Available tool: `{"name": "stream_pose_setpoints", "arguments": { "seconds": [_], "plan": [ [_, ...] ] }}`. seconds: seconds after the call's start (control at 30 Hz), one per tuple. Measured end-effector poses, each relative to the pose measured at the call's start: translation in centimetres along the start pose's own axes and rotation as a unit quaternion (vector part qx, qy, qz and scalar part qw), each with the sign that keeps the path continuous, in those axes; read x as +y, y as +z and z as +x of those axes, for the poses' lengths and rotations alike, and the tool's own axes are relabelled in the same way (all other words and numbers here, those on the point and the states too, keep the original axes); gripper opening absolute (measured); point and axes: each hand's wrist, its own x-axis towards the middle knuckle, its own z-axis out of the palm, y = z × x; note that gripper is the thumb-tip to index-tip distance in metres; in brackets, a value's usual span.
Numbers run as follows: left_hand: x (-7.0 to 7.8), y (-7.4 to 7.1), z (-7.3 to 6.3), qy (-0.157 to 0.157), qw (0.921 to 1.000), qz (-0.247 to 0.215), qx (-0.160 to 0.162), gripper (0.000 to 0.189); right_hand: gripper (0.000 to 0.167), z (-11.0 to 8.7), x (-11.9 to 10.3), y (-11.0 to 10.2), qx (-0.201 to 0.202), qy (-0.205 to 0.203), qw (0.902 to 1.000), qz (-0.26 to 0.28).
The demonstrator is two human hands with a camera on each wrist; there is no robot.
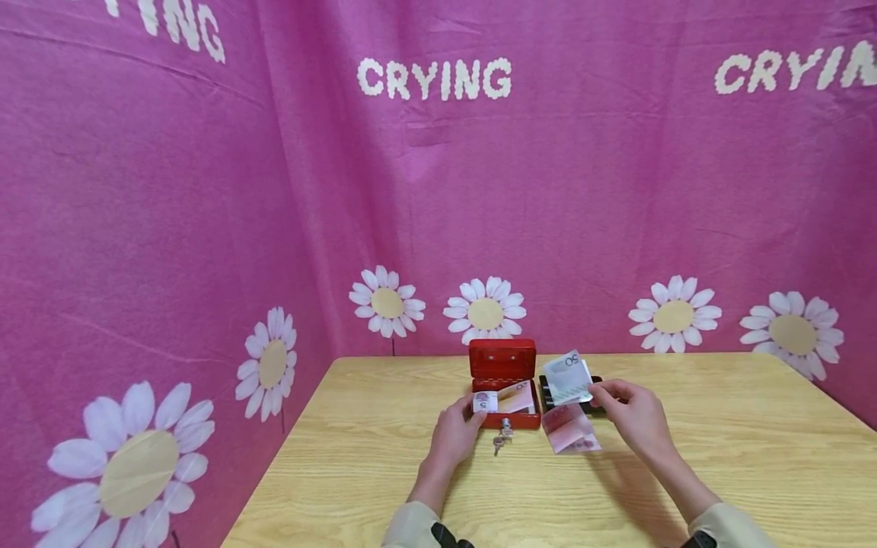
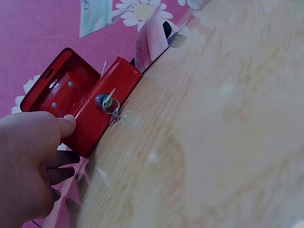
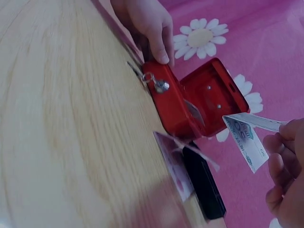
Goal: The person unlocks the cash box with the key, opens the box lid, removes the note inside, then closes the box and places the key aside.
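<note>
A small red cash box point(image 1: 505, 421) stands on the table with its lid point(image 1: 502, 358) raised. Inside lie banknotes, among them a note marked 5 point(image 1: 485, 402) and a pinkish note marked 20 point(image 1: 518, 397). My left hand point(image 1: 455, 432) holds the box at its front left corner, thumb on the edge. Keys point(image 2: 114, 111) hang from the lock point(image 3: 162, 86) on its front. Between thumb and fingers, my right hand point(image 1: 634, 417) pinches a folded greenish banknote marked 50 point(image 1: 568, 377). That note is raised over a black tray point(image 3: 203, 183). A folded pink banknote point(image 1: 570, 431) stands at the tray's front.
The light wooden table point(image 1: 356, 464) runs up to a pink cloth backdrop point(image 1: 575, 198) printed with white daisies and lettering. Another pink cloth wall point(image 1: 137, 251) borders the left side. The black tray sits close to the box's right side.
</note>
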Motion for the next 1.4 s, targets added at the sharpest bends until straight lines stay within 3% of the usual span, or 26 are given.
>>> {"name": "stream_pose_setpoints", "arguments": {
  "seconds": [0.27,0.77,1.0,1.4],
  "plan": [
    [0.2,-0.1,-0.1,-0.019,0.9998,-0.006,-0.006,0.051,0.034,-0.4,1.0,-1.3,0.004,0.011,0.9998,-0.017],
    [0.0,-0.1,0.0,-0.014,0.9998,-0.01,-0.003,0.05,0.041,-1.3,3.0,-3.5,0.001,0.035,0.9987,-0.038],
    [0.3,0.1,-0.1,-0.027,0.9996,-0.008,-0.007,0.052,0.044,-1.8,3.8,-4.8,-0.002,0.047,0.9978,-0.045],
    [0.1,0.2,0.0,-0.036,0.9992,-0.012,-0.008,0.052,0.044,-2.1,4.8,-5.5,-0.043,0.047,0.9964,-0.056]
  ]
}}
